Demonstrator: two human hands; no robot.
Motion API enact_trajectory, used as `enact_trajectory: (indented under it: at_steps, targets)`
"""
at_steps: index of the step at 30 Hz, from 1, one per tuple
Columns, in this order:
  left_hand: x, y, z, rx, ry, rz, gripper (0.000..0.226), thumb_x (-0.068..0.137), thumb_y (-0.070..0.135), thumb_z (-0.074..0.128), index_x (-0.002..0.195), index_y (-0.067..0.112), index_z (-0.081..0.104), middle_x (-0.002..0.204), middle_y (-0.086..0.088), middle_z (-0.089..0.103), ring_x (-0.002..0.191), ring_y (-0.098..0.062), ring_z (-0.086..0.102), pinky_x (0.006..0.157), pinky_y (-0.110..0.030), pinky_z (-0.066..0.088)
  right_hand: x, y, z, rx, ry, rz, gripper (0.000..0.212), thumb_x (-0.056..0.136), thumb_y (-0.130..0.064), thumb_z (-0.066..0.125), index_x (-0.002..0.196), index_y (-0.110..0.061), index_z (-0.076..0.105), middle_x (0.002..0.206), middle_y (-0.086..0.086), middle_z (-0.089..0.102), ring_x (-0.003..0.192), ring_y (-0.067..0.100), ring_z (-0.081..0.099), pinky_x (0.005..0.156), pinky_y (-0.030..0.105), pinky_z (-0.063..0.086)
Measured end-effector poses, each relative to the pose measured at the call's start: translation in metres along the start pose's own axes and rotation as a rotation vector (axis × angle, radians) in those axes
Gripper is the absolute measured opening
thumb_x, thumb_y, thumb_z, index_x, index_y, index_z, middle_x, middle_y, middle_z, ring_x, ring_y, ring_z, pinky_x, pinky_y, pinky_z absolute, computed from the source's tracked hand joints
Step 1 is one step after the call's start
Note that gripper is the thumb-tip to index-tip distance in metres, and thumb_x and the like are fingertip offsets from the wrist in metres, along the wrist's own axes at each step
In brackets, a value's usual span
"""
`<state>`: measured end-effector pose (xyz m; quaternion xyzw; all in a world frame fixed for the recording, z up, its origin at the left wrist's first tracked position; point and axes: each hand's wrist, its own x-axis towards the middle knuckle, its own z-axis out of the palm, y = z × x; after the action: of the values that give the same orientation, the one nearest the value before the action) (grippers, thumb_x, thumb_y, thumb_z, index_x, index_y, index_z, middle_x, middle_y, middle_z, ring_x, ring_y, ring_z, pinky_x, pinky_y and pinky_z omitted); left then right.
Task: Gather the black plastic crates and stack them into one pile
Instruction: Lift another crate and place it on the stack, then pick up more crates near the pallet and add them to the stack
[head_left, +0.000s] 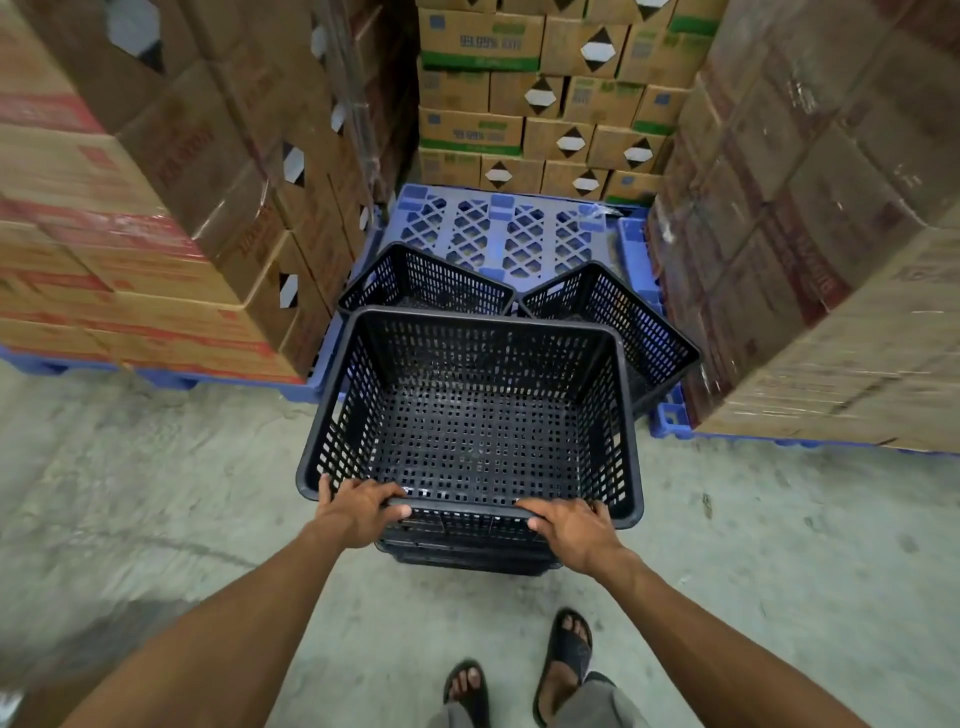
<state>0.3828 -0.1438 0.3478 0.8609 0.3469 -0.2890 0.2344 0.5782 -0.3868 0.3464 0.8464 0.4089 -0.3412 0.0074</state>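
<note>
Black crate gripped at near rim by left hand and right hand; two more crates beyond, on blue pallet.

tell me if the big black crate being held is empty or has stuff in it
Empty: the large black slotted plastic crate shows only its bare perforated floor, nothing inside.

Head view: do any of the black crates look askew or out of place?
Yes. Two black crates lie tilted against each other on the blue pallet, not upright or stacked. The top crate, gripped by the left hand and right hand, sits on the pile squarely. No damage shows.
</note>
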Motion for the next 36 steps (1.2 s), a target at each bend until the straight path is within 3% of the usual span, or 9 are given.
enact_trajectory:
  at_steps: [4, 8, 12, 16, 22, 26, 28, 31, 36]
  targets:
    - [0.003, 0.006, -0.010, -0.180, -0.069, -0.051, 0.038, 0.088, 0.059, 0.050, 0.121, 0.041, 0.058, 0.130, 0.008, 0.059, 0.130, -0.020, 0.044, 0.118, -0.053, -0.001, -0.007, 0.002, -0.003, 0.110, -0.015, -0.034, 0.049, 0.100, -0.054, 0.027, 0.148, -0.047, 0.029, 0.155, -0.007, 0.036, 0.146, 0.022, 0.023, 0.117, 0.057, 0.000]
    - [0.005, 0.043, -0.027, -0.731, -0.099, 0.050, 0.027, 0.091, 0.023, 0.064, 0.114, 0.009, 0.063, 0.126, -0.009, 0.063, 0.113, -0.020, 0.056, 0.101, -0.025, 0.037, -0.013, 0.022, -0.018, 0.223, 0.113, -0.039, 0.051, 0.099, -0.053, 0.034, 0.148, -0.038, 0.035, 0.153, -0.004, 0.040, 0.145, 0.018, 0.025, 0.119, 0.050, 0.000]
    - [0.020, 0.106, -0.058, -0.715, -0.078, 0.173, 0.020, 0.095, 0.014, 0.057, 0.112, 0.003, 0.059, 0.110, -0.007, 0.058, 0.106, -0.020, 0.054, 0.084, -0.018, 0.042, -0.014, 0.064, -0.053, 0.307, 0.280, 0.066, 0.052, 0.096, -0.056, 0.036, 0.144, -0.037, 0.041, 0.147, -0.004, 0.046, 0.140, 0.018, 0.033, 0.117, 0.049, 0.013]
    - [0.040, 0.174, -0.084, -0.684, 0.002, 0.359, 0.026, 0.096, 0.010, 0.055, 0.119, -0.002, 0.059, 0.113, -0.011, 0.057, 0.105, -0.019, 0.053, 0.089, -0.022, 0.041, -0.009, 0.108, -0.093, 0.620, 0.437, 0.201, 0.047, 0.096, -0.048, 0.047, 0.138, -0.026, 0.050, 0.133, 0.001, 0.058, 0.125, 0.020, 0.052, 0.108, 0.044, 0.037]
    - [0.094, 0.290, -0.119, -0.789, 0.028, 0.437, 0.022, 0.097, 0.019, 0.054, 0.118, 0.021, 0.058, 0.104, -0.016, 0.064, 0.098, -0.024, 0.062, 0.075, -0.027, 0.048, 0.025, 0.195, -0.148, 1.054, 0.618, 0.327, 0.040, 0.098, -0.026, 0.055, 0.131, -0.004, 0.053, 0.112, 0.005, 0.057, 0.105, 0.021, 0.056, 0.095, 0.033, 0.043]
    - [0.158, 0.361, -0.130, -0.923, -0.080, 0.307, 0.032, 0.095, 0.029, 0.058, 0.126, 0.030, 0.050, 0.115, -0.004, 0.063, 0.107, -0.020, 0.061, 0.086, -0.035, 0.050, 0.079, 0.267, -0.180, 1.175, 0.595, 0.330, 0.037, 0.098, -0.022, 0.055, 0.129, -0.003, 0.055, 0.112, 0.010, 0.057, 0.100, 0.021, 0.054, 0.100, 0.045, 0.046]
    - [0.186, 0.389, -0.132, -1.041, -0.143, 0.195, 0.039, 0.094, 0.031, 0.059, 0.131, 0.030, 0.047, 0.113, -0.004, 0.063, 0.102, -0.019, 0.062, 0.084, -0.033, 0.052, 0.106, 0.295, -0.191, 1.231, 0.556, 0.338, 0.032, 0.098, -0.023, 0.054, 0.125, -0.006, 0.056, 0.101, 0.004, 0.057, 0.092, 0.020, 0.056, 0.083, 0.038, 0.052]
    - [0.247, 0.448, -0.121, -1.136, -0.240, 0.016, 0.049, 0.094, 0.038, 0.056, 0.139, 0.027, 0.039, 0.107, -0.003, 0.062, 0.101, -0.023, 0.064, 0.078, -0.036, 0.056, 0.165, 0.354, -0.203, 1.341, 0.421, 0.445, 0.023, 0.099, -0.030, 0.052, 0.117, -0.017, 0.054, 0.094, 0.001, 0.057, 0.086, 0.020, 0.056, 0.060, 0.026, 0.040]
    - [0.355, 0.501, -0.083, -1.099, -0.239, -0.285, 0.068, 0.094, 0.047, 0.051, 0.151, 0.028, 0.020, 0.143, -0.007, 0.046, 0.116, -0.026, 0.052, 0.097, -0.043, 0.045, 0.261, 0.433, -0.199, 1.353, 0.105, 0.586, 0.039, 0.094, -0.046, 0.055, 0.125, -0.023, 0.049, 0.108, -0.001, 0.059, 0.082, 0.019, 0.057, 0.073, 0.035, 0.045]
